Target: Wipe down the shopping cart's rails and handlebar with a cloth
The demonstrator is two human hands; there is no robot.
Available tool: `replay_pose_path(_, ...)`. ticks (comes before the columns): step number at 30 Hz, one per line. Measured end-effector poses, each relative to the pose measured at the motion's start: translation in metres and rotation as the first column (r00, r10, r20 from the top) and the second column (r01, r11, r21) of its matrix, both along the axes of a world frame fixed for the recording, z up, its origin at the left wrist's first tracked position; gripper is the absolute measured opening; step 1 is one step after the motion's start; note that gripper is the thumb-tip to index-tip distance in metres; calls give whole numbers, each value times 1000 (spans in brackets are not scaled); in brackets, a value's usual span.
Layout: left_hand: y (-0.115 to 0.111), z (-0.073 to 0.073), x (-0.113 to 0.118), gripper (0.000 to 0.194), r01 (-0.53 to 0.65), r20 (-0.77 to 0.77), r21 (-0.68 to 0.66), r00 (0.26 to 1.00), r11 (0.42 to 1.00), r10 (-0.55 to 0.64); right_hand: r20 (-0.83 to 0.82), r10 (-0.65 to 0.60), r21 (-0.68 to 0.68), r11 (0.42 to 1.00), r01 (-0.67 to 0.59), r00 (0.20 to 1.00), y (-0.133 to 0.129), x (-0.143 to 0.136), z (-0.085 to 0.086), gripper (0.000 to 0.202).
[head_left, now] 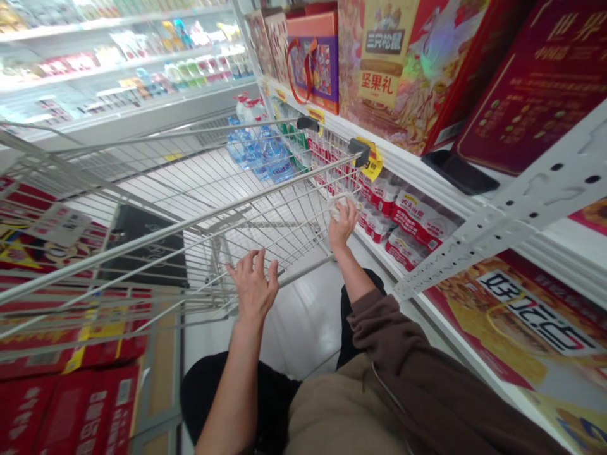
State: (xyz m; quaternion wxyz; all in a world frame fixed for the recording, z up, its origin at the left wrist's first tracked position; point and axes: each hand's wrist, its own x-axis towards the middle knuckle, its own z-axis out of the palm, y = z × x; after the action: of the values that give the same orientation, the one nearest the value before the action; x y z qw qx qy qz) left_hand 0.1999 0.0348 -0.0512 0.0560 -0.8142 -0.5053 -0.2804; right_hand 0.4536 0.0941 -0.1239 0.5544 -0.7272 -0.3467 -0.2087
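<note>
A wire shopping cart (pixel 190 222) stretches across the view from the left edge to the right-hand shelf. Close to its near side, my left hand (pixel 255 284) has its fingers spread, with nothing in it. My right hand (pixel 344 222) is curled round a pale, crumpled cloth or wipe (pixel 337 205) beside the cart's right end, below the dark corner cap (pixel 359 153). Whether that hand also touches the wires cannot be made out.
Red gift boxes (pixel 393 69) line the right shelf (pixel 393 148), above wrapped bottle packs (pixel 412 218). A perforated metal upright (pixel 512 202) juts in at right. Blue water bottles (pixel 265 151) stand beyond the cart. Red cartons (pixel 71 404) are stacked at lower left.
</note>
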Motion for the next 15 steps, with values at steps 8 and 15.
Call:
replay_pose_path(8,1,-1,-3,48,1,26,-39,1000,999,0,307,367,-94,930,-356,878,-20,-75,-14,28)
replay_pose_path(15,0,0,7,48,-36,39,-52,999,998,38,-73,13,104,995,-5,997,0,-47,-3,28)
